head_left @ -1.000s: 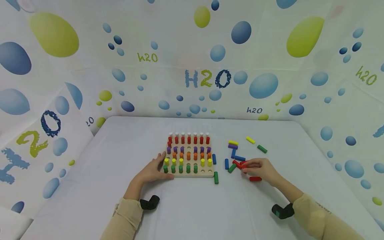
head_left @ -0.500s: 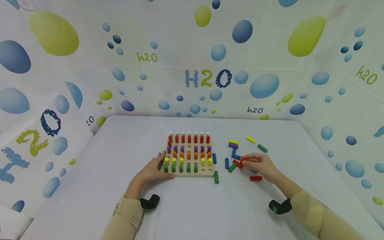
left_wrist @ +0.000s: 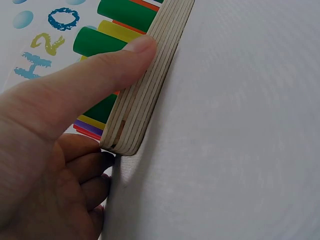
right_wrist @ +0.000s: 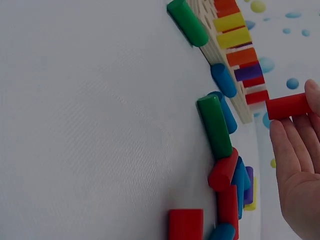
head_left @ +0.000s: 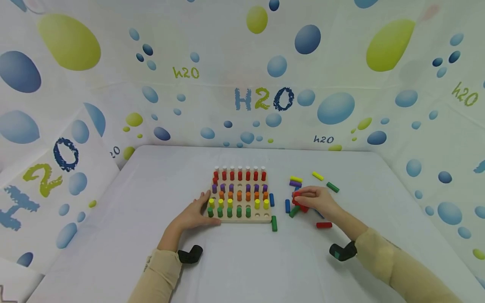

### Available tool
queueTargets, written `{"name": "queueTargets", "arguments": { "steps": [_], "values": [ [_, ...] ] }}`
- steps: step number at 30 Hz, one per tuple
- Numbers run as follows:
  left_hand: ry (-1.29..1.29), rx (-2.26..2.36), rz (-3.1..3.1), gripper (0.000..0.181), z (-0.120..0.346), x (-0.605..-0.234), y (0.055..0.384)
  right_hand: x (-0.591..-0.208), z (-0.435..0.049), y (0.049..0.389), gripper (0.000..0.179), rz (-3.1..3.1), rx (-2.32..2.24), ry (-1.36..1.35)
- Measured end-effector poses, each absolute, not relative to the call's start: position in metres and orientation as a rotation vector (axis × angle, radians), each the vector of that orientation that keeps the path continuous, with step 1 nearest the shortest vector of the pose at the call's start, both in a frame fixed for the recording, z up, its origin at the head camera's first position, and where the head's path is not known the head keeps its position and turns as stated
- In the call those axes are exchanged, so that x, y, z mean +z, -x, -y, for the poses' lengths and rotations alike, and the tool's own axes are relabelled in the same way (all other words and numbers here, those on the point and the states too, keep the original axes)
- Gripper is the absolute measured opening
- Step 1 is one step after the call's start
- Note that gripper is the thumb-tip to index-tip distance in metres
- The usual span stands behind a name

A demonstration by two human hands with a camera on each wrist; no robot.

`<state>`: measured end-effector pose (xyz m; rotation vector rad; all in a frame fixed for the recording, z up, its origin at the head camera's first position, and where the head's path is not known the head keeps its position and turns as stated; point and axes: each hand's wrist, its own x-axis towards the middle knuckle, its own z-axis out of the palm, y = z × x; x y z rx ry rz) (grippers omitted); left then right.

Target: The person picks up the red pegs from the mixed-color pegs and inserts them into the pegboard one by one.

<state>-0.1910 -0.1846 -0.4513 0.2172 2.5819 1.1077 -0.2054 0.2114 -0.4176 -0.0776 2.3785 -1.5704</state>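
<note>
A wooden pegboard (head_left: 262,218) stands on the table, with rows of white, red, purple, orange, yellow and green pegs upright in it and some bare holes. My left hand (head_left: 193,213) holds its near left corner; in the left wrist view the thumb lies along the layered front edge (left_wrist: 145,95) and the other fingers bend by the left side. To the right of the board, my right hand (head_left: 321,201) pinches a red peg (right_wrist: 287,106) between thumb and fingers, raised above the loose pegs.
Loose pegs lie right of the board: a green peg (head_left: 274,223) by its near corner, a blue peg (head_left: 271,200) along its side, a red peg (head_left: 323,225) nearer me. Farther back are a yellow peg (head_left: 317,176) and a green peg (head_left: 332,187). A patterned cloth (head_left: 212,50) hangs behind.
My right hand has lifted a red peg from the loose pile and moved left and slightly away from me with it. My left hand stays at the board.
</note>
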Motion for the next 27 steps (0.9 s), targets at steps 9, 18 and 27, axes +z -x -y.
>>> {"name": "queueTargets", "arguments": {
  "steps": [9, 18, 27],
  "values": [
    [-0.217, 1.119, -2.579, 0.113, 0.184, -0.449, 0.19, -0.417, -0.183, 0.214, 0.045, -2.319, -1.606, 0.076],
    [-0.197, 1.109, -2.587, 0.114, 0.184, -0.452, 0.191, -0.414, -0.163, 0.225, 0.038, -2.303, -1.623, 0.166],
    [-0.209, 1.102, -2.594, 0.113, 0.184, -0.452, 0.191, -0.408, -0.142, 0.232, 0.035, -2.247, -1.685, 0.23]
  ]
}}
